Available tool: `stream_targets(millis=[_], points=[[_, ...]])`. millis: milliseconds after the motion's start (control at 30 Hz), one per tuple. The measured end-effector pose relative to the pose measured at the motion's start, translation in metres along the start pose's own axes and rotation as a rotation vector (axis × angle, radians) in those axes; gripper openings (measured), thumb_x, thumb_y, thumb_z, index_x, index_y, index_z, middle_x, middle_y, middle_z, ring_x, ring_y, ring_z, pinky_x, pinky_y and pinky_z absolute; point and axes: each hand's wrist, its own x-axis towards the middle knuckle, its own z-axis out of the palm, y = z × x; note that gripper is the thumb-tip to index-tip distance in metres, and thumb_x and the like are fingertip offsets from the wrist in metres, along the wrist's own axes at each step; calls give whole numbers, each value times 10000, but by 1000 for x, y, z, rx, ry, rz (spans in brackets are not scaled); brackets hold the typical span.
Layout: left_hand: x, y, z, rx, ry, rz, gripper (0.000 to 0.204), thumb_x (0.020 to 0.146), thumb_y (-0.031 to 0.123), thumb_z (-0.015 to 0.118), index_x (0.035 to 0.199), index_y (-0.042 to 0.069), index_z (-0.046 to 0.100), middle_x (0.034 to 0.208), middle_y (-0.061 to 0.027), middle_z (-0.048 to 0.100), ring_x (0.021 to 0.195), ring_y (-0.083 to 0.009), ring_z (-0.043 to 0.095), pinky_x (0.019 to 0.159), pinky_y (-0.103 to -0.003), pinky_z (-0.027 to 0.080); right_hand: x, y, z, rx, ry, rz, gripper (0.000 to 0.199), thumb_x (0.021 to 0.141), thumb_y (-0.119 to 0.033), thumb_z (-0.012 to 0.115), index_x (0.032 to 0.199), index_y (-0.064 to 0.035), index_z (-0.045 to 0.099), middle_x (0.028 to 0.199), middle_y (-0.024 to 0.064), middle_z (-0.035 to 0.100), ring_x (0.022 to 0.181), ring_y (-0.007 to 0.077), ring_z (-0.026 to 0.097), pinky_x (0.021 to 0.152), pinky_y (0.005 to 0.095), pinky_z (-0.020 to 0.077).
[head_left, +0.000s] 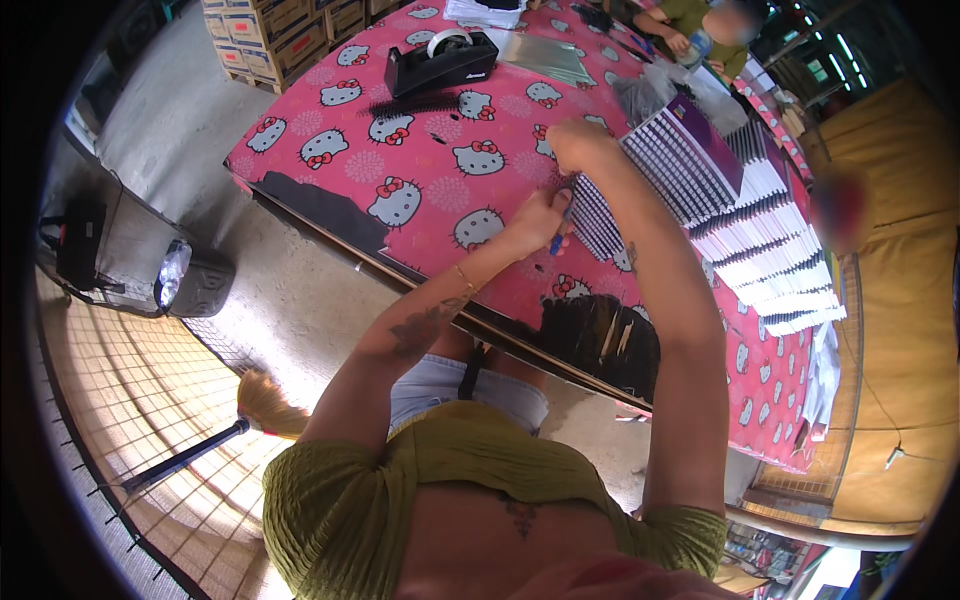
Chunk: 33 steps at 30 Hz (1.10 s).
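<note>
My left hand is closed around a slim blue-handled tool, whose working end is hidden. Just beyond it, my right hand is curled down with its fingers mostly out of sight; what they grip cannot be made out. Both hands are at the left edge of a wire-bound stack with rows of dark loops, partly covered by my right forearm. Beside that forearm lie wire-bound notebooks with a purple cover on top. Further right, a tall pile of notebooks shows white page edges and dark bindings.
The table has a pink cartoon-cat cover, torn along its near edge. A black tape dispenser and dark binding wires lie at the far left. Another person is across the table. A broom leans at lower left; boxes stand behind.
</note>
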Motion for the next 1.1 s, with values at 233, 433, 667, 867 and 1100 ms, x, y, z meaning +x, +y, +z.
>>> stream_targets(millis=[233,433,667,867,1100], points=[[-21,-6,9,31,-43,-25,371,1020,341,403,1078,-10,510,826,-106,631,656,-221,680,492,-324,553,8,5,16,70,94,-40,267,775,-29,677,1039,-10,706,1095,190,686,1038,331,668,846,414,553],[-2,-9,2,-14,-7,-18,359,1017,334,409,1080,-7,506,825,-102,629,672,-227,685,525,-322,555,13,5,24,80,55,-40,302,708,-16,718,1007,20,696,1021,223,685,974,352,676,811,429,552],[-10,-19,-1,48,-34,-6,358,1016,333,407,1095,-3,502,842,-107,642,685,-230,692,500,-312,538,10,2,19,133,60,-26,373,778,-3,665,1151,-4,649,1132,198,671,1045,342,663,848,426,555],[-7,-16,-5,7,-16,-59,346,1012,317,404,1117,4,505,879,-110,660,703,-221,700,482,-316,539,11,-6,12,65,-63,-25,394,732,-44,752,1117,-16,675,1124,190,677,1033,325,671,834,423,561],[-1,-16,2,53,45,-19,331,1013,308,406,1084,-2,499,823,-98,634,646,-201,677,457,-304,523,12,-5,19,62,-12,-17,376,726,-25,758,1097,-21,693,1148,186,671,1064,316,661,851,411,558]])
